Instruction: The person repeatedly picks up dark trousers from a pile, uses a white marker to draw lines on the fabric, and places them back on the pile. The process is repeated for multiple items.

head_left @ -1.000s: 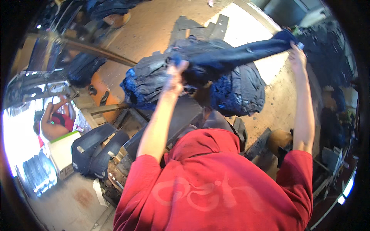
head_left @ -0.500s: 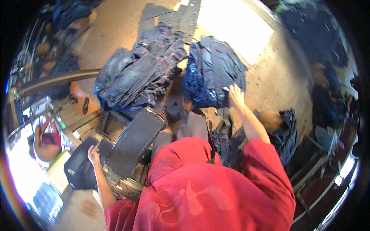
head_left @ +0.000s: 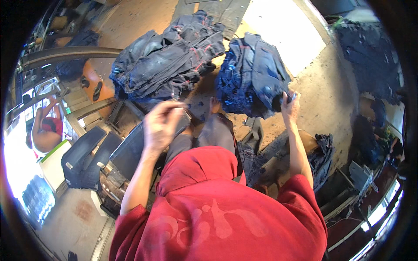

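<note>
My right hand (head_left: pixel 291 106) is closed on the lower right corner of a stack of dark blue denim garments (head_left: pixel 250 74), lifting that edge slightly. My left hand (head_left: pixel 160 124) is in the air above a black padded bench top (head_left: pixel 130 141), its fingers loosely bent and apart; nothing shows in them. Left of that stack lies a larger heap of dark denim garments with red stitching (head_left: pixel 167 61), touched by neither hand.
Flat dark trousers (head_left: pixel 213 13) lie beyond the heaps. Brown sandals (head_left: pixel 96 89) rest on an orange board at left. Dark cloth pieces (head_left: pixel 85 158) lie beside the bench. Another person (head_left: pixel 45 126) sits at far left. Dark cloth (head_left: pixel 323 154) hangs at right.
My left hand has swung from beside the bench in over it, toward the middle. My right hand has moved down and right, closing on the corner of the right-hand stack.
</note>
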The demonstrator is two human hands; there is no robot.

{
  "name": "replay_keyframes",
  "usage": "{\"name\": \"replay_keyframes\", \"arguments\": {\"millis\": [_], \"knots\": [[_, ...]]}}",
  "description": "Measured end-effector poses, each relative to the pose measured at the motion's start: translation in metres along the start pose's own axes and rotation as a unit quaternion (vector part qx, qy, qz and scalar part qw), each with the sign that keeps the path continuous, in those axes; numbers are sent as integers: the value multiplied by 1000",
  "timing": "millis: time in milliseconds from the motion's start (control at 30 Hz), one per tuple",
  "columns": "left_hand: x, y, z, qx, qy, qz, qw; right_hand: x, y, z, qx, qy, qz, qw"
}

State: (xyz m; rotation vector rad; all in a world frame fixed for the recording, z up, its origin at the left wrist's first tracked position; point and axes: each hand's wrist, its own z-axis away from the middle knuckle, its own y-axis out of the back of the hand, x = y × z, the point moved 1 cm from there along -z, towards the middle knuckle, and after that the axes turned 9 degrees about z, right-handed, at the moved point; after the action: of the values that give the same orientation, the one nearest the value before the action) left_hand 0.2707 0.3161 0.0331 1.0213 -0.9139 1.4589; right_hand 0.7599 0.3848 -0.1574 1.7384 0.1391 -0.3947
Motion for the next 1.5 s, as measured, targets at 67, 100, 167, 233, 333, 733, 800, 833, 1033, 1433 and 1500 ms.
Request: {"name": "replay_keyframes", "arguments": {"millis": [67,100,167,233,333,733,800,833,1033,1433,1500], "knots": [[6,-80,-17,-181,87,107,974,-47,19,-11,46,-7,-78,996],[4,-114,-25,-225,135,116,958,-72,29,-11,37,-14,-87,995],[-11,-166,-48,-234,216,149,936,-124,43,-4,29,-22,-127,991],[-33,-184,-81,-153,277,295,901,-172,51,11,53,24,-163,985],[-69,-160,-143,-116,328,505,790,-226,46,38,41,106,-203,973],[-76,48,-50,-62,218,574,787,-316,25,160,-174,106,-371,906],[-76,57,4,-23,237,589,773,-319,48,182,-207,209,-373,880],[-74,62,28,50,261,562,783,-323,59,191,-228,215,-417,853],[-57,59,91,32,275,671,688,-354,106,191,-324,263,-370,830],[-105,174,65,153,229,493,825,-447,52,218,-467,258,-254,807],[-111,207,104,198,212,426,857,-480,38,250,-513,278,-263,768]]}}
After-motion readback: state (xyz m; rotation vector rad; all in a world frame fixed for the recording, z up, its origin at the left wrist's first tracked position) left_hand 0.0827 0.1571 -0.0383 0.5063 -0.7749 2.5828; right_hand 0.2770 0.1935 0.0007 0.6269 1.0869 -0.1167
